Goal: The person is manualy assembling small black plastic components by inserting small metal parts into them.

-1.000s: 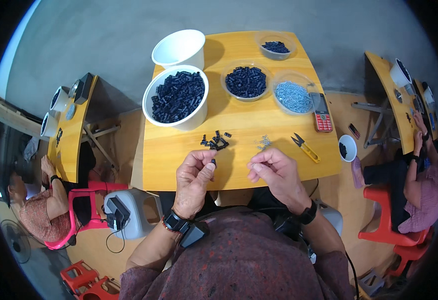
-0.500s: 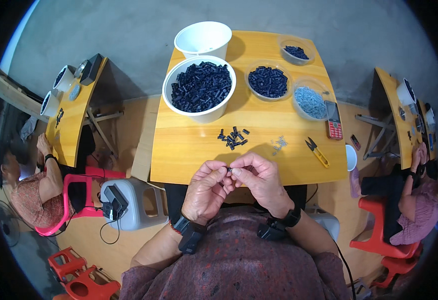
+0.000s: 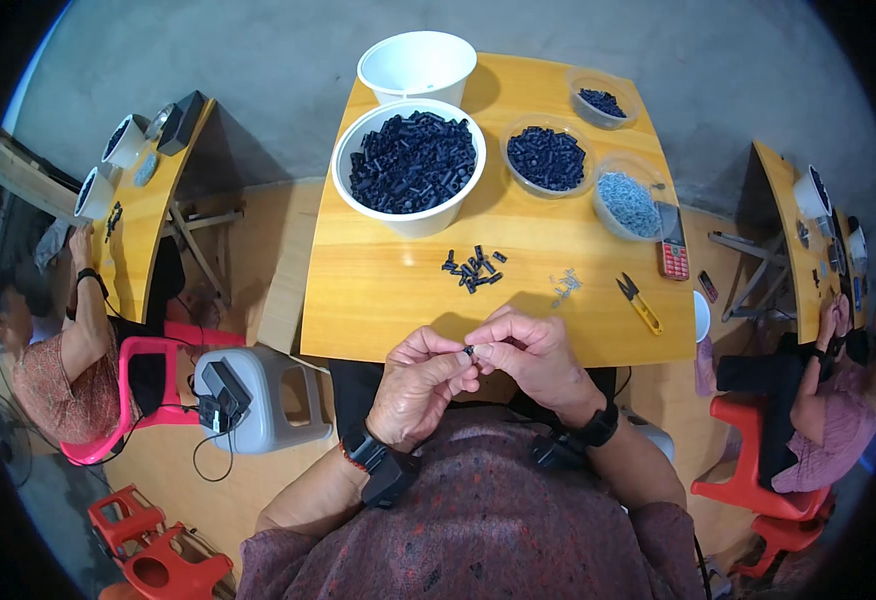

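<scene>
Just beyond the near table edge, my left hand (image 3: 420,382) and my right hand (image 3: 534,362) meet fingertip to fingertip. Both pinch a small black plastic piece (image 3: 469,351), mostly covered by the fingers. A loose group of short black tubular pieces (image 3: 475,269) lies on the table ahead of my hands. To its right is a little scatter of tiny pale metal parts (image 3: 565,287). Yellow-handled thread snips (image 3: 640,303) lie farther right, blades pointing away from me.
A white bucket (image 3: 342,180) heaped with black pieces stands in front of another white bucket (image 3: 366,72). Clear tubs hold black pieces (image 3: 548,158), more black pieces (image 3: 601,102) and pale metal parts (image 3: 628,203). A red phone (image 3: 674,260) lies nearby. People sit at tables on both sides.
My view has shifted slightly, moving the table contents a little right. My hands keep their pinch, with the black piece turned somewhat. The person at left has reached farther forward.
</scene>
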Action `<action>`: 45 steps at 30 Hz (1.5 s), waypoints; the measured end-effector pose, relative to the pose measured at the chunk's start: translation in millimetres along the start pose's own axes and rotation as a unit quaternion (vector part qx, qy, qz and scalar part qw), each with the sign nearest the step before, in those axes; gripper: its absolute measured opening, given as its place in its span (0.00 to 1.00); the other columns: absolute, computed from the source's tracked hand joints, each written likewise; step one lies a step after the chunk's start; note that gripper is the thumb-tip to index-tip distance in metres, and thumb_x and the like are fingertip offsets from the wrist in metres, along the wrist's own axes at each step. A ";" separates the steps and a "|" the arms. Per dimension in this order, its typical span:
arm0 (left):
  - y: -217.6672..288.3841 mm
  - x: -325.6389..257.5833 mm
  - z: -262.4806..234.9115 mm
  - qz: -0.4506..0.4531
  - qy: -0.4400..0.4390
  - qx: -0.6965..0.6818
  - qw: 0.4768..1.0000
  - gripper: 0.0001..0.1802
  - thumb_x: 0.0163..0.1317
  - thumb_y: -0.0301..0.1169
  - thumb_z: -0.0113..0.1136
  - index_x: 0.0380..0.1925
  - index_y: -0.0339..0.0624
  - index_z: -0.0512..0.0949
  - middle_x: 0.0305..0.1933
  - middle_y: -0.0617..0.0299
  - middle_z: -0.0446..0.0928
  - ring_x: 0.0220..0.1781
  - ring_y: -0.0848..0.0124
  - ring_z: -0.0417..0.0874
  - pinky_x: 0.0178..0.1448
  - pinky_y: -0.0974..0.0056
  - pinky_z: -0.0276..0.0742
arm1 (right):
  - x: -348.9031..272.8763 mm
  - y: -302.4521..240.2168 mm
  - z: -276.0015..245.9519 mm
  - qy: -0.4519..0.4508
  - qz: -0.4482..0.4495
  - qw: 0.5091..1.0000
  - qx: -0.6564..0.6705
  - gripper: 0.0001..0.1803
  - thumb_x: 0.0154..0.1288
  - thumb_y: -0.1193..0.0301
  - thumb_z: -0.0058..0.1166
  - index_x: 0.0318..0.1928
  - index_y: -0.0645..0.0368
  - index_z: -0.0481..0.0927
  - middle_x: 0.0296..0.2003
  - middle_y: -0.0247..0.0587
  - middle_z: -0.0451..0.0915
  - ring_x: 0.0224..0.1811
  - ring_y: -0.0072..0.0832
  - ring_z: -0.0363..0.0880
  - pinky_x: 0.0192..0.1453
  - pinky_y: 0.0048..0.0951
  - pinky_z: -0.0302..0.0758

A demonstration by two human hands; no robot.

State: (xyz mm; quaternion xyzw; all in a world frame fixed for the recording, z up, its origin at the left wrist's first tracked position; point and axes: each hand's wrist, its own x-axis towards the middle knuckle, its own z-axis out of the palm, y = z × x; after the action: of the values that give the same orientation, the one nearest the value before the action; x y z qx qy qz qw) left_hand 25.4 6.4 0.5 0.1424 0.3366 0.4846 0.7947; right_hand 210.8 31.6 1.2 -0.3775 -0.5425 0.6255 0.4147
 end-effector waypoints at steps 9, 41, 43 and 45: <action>2.0 1.8 -11.1 0.002 0.000 -0.021 1.000 0.06 0.65 0.16 0.56 0.36 0.38 0.76 0.36 0.52 0.82 0.35 0.66 0.86 0.39 0.63 0.87 | 0.1 -7.0 8.3 0.012 0.017 0.999 0.047 0.05 0.67 0.81 0.56 0.41 0.67 0.82 0.35 0.36 0.81 0.37 0.19 0.81 0.42 0.20 0.78; 34.1 12.1 -48.2 0.188 0.113 0.141 0.965 0.04 0.63 0.18 0.61 0.33 0.37 0.75 0.30 0.61 0.80 0.26 0.76 0.80 0.35 0.70 0.81 | 29.0 -6.6 27.0 -0.002 -0.136 0.808 -0.574 0.13 0.61 0.77 0.53 0.47 0.62 0.81 0.28 0.45 0.74 0.29 0.41 0.80 0.31 0.39 0.76; 34.3 12.9 -49.0 0.186 0.109 0.152 0.965 0.04 0.64 0.19 0.60 0.34 0.38 0.75 0.31 0.61 0.80 0.28 0.75 0.80 0.35 0.69 0.81 | 26.2 -6.3 25.8 -0.026 -0.113 0.817 -0.565 0.14 0.62 0.76 0.52 0.48 0.62 0.80 0.30 0.45 0.75 0.31 0.42 0.80 0.32 0.40 0.76; 33.3 13.0 -49.3 0.183 0.104 0.162 0.964 0.05 0.64 0.19 0.60 0.35 0.38 0.74 0.33 0.61 0.79 0.30 0.75 0.80 0.36 0.68 0.81 | 24.3 -0.9 22.7 0.011 -0.075 0.862 -0.501 0.11 0.63 0.76 0.52 0.46 0.61 0.80 0.33 0.46 0.76 0.35 0.43 0.81 0.37 0.39 0.77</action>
State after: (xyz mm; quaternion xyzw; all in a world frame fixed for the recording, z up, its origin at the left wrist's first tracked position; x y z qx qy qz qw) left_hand -26.3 29.1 -22.4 0.2774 0.4598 0.5727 0.6194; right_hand 181.0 45.9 4.4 -0.4994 -0.8050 0.2316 0.2214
